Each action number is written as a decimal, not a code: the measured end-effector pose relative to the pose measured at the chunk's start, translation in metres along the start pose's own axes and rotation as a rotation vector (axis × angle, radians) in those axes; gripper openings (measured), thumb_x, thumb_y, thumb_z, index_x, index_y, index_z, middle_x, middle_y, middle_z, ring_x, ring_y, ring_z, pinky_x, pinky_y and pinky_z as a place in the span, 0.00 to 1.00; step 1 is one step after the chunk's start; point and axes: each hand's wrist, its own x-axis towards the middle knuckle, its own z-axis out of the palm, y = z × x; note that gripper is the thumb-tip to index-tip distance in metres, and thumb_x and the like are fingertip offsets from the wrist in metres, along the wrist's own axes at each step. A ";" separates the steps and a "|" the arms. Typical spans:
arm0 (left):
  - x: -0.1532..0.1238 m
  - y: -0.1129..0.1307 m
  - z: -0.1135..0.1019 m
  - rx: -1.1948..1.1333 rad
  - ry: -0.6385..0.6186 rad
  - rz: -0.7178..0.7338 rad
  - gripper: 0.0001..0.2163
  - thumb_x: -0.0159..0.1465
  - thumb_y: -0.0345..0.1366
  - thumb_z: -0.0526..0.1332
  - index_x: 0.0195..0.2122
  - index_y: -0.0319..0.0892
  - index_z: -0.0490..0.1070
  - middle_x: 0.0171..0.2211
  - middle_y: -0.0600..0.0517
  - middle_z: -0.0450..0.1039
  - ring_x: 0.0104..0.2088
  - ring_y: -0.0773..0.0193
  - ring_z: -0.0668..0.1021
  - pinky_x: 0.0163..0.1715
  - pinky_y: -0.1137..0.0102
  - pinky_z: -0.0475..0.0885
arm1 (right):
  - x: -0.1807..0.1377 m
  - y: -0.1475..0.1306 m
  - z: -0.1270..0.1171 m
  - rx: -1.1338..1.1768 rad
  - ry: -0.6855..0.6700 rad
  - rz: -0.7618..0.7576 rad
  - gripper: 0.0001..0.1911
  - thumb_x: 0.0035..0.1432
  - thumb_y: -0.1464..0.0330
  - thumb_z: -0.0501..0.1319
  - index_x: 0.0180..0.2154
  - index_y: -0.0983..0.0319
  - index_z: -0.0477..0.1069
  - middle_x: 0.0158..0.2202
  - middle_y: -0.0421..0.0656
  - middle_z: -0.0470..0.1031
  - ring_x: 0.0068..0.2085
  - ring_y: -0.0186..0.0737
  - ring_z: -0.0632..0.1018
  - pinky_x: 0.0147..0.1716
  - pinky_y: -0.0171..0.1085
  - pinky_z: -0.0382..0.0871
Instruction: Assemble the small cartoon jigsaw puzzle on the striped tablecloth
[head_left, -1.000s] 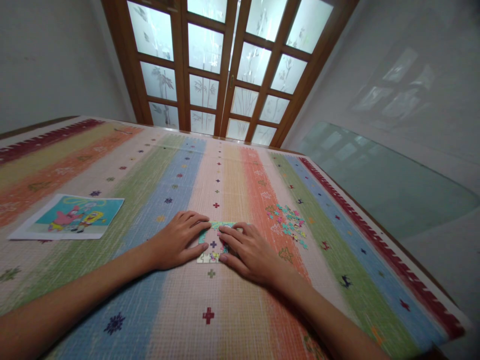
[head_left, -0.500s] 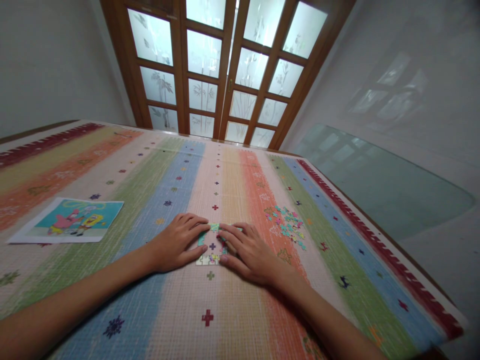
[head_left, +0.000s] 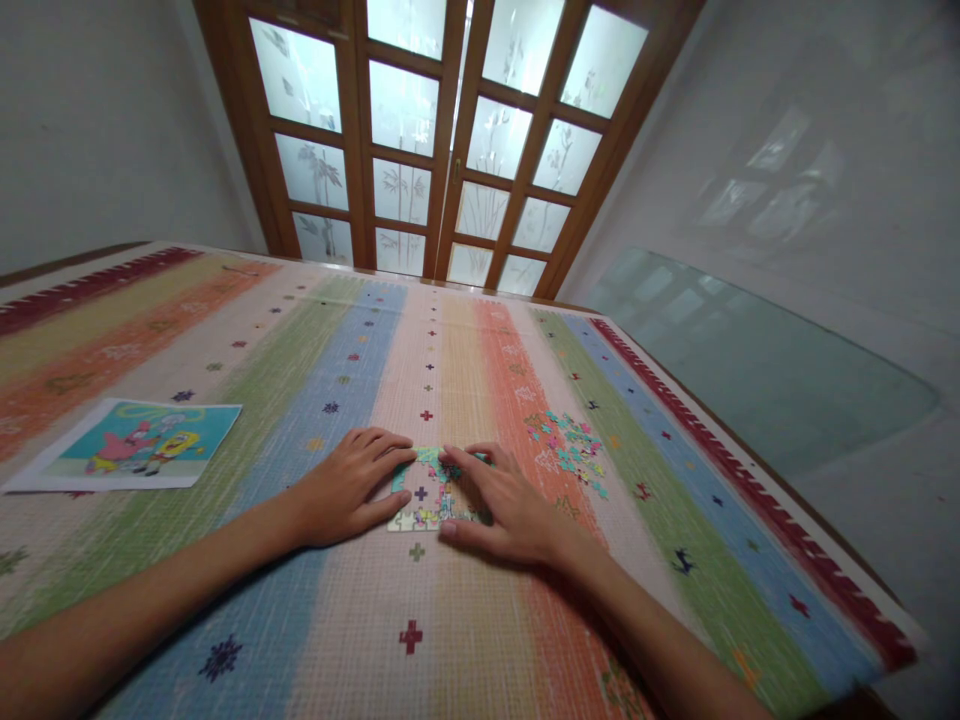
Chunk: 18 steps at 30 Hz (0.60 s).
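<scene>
A partly joined jigsaw puzzle (head_left: 427,520) lies flat on the striped cloth between my hands, its border pieces framing a gap where the cloth shows. My left hand (head_left: 356,488) rests at its left side, thumb and fingers apart, fingertips touching the edge. Over the puzzle's right part lies my right hand (head_left: 506,500), fingers stretched toward the top edge and thumb at the bottom edge. It hides much of that side. Loose jigsaw pieces (head_left: 570,450) in teal, pink and yellow are scattered to the right of my right hand.
A printed cartoon picture (head_left: 150,445) on white paper lies at the left. The striped tablecloth (head_left: 375,620) covers the table. Beyond the far edge are wooden doors with frosted panes (head_left: 401,190); a glass panel (head_left: 750,370) leans by the right wall.
My right hand's thumb and index finger have spread wider, showing more of the puzzle's middle. My left hand stays at the left edge. The view has shifted slightly.
</scene>
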 end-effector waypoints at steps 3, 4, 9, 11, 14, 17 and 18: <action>0.000 0.000 0.000 0.005 -0.006 -0.004 0.16 0.72 0.44 0.57 0.57 0.43 0.69 0.54 0.44 0.74 0.55 0.49 0.73 0.55 0.53 0.65 | -0.001 0.001 -0.002 0.002 0.013 0.000 0.44 0.63 0.50 0.64 0.71 0.63 0.53 0.62 0.57 0.69 0.64 0.57 0.65 0.62 0.57 0.64; 0.000 -0.001 0.000 0.005 -0.008 -0.005 0.16 0.72 0.44 0.57 0.57 0.43 0.69 0.54 0.44 0.74 0.55 0.49 0.73 0.55 0.53 0.65 | -0.001 0.001 -0.003 -0.005 0.021 -0.002 0.43 0.63 0.51 0.64 0.71 0.62 0.53 0.62 0.56 0.69 0.64 0.57 0.65 0.62 0.57 0.64; -0.001 -0.001 0.001 -0.001 -0.004 -0.002 0.16 0.72 0.44 0.57 0.57 0.43 0.70 0.54 0.44 0.74 0.55 0.49 0.73 0.55 0.53 0.65 | -0.001 0.009 -0.011 -0.100 0.102 -0.013 0.34 0.67 0.56 0.61 0.69 0.58 0.56 0.61 0.52 0.71 0.62 0.56 0.67 0.60 0.56 0.66; -0.001 -0.002 0.001 -0.009 -0.003 -0.006 0.16 0.71 0.44 0.57 0.56 0.44 0.70 0.54 0.44 0.75 0.54 0.50 0.74 0.55 0.54 0.65 | -0.001 0.017 -0.015 -0.174 0.148 -0.024 0.30 0.69 0.60 0.59 0.69 0.56 0.57 0.64 0.50 0.69 0.61 0.56 0.68 0.60 0.57 0.66; -0.001 -0.002 0.001 -0.013 -0.002 -0.005 0.16 0.71 0.44 0.58 0.57 0.44 0.70 0.54 0.45 0.75 0.54 0.50 0.74 0.55 0.54 0.66 | -0.003 0.034 -0.019 -0.278 0.209 -0.015 0.25 0.70 0.64 0.56 0.66 0.55 0.61 0.68 0.48 0.64 0.61 0.57 0.69 0.60 0.60 0.65; 0.000 -0.002 0.001 -0.011 0.005 0.001 0.16 0.71 0.44 0.58 0.57 0.44 0.70 0.54 0.45 0.74 0.54 0.50 0.74 0.55 0.54 0.66 | -0.007 0.056 -0.028 -0.335 0.259 0.044 0.19 0.71 0.64 0.54 0.61 0.56 0.68 0.67 0.50 0.65 0.61 0.57 0.70 0.60 0.62 0.63; 0.000 -0.002 0.001 -0.009 0.004 0.004 0.16 0.71 0.44 0.57 0.57 0.44 0.70 0.54 0.45 0.74 0.54 0.50 0.74 0.55 0.54 0.66 | -0.010 0.064 -0.032 -0.347 0.267 0.068 0.19 0.71 0.63 0.54 0.59 0.57 0.70 0.66 0.51 0.66 0.61 0.57 0.70 0.60 0.62 0.63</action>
